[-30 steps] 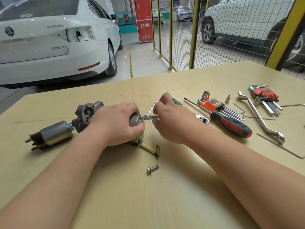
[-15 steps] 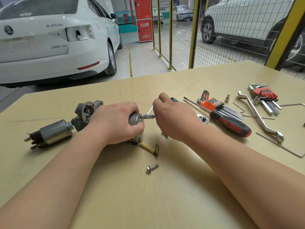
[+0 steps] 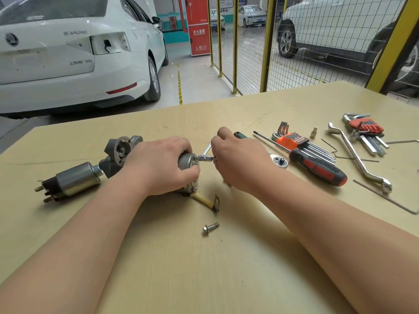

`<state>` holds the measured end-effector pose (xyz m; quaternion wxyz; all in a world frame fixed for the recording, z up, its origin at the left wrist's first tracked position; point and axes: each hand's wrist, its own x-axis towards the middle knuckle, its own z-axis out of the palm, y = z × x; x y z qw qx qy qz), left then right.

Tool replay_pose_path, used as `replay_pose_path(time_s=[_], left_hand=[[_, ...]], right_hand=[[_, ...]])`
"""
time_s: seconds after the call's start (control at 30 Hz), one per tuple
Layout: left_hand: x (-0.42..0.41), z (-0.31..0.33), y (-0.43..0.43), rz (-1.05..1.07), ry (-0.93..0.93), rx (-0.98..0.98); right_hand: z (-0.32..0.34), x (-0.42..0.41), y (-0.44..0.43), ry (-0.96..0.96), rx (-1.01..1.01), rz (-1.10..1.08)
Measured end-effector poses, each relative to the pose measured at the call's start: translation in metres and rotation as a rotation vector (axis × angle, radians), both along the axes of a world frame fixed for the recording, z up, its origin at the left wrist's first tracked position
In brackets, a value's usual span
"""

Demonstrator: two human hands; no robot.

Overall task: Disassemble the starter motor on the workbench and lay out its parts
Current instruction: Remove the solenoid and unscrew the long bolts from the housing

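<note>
far left of the left grip lies one solenoid, joined to the nose housing just beside the knuckles. the left grip is clamped round the starter motor body, pinning it to the worktop. the body's long axis runs left to right.

from its end cap one driver bit sticks out along that same axis, straight toward the right grip. this grip is closed on the bit's far end — its fingertips are hidden. it is the nearer one to the fastener, so the turning looks like its job while the left only steadies.

below and between the grips lie one loose bolt and one lead with a tab. right of the right grip are one ratchet, one screwdriver, two hex key sets — orange and red — and one offset wrench.
</note>
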<state>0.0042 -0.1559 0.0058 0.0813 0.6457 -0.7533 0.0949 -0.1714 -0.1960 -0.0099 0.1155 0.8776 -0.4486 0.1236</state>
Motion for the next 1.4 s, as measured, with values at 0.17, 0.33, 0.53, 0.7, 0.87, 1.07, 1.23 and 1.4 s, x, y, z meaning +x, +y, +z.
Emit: replay_pose_path(time_s=[0.17, 0.33, 0.53, 0.7, 0.87, 1.07, 1.23, 1.4], left_hand=[[0.001, 0.000, 0.000, -0.006, -0.002, 0.001], [0.001, 0.000, -0.001, -0.005, 0.006, 0.002], [0.001, -0.001, 0.000, 0.003, 0.014, -0.005], [0.001, -0.001, -0.001, 0.006, 0.012, -0.002], [0.001, 0.000, 0.000, 0.002, 0.011, 0.000], [0.001, 0.000, 0.000, -0.001, 0.009, 0.001], [0.001, 0.000, 0.000, 0.005, 0.006, -0.001], [0.001, 0.000, 0.000, 0.001, -0.002, 0.019]], right_hand=[[0.001, 0.001, 0.003, -0.145, 0.147, 0.004], [0.004, 0.000, 0.011, -0.094, 0.225, 0.040], [0.006, -0.004, 0.005, 0.002, 0.080, 0.096], [0.000, 0.001, -0.001, -0.012, -0.004, 0.008], [-0.002, 0.002, 0.003, -0.143, 0.150, 0.008], [0.005, -0.004, 0.006, -0.046, 0.214, 0.086], [0.005, -0.004, 0.002, 0.014, 0.061, 0.054], [0.002, -0.001, -0.001, -0.052, 0.036, -0.009]])
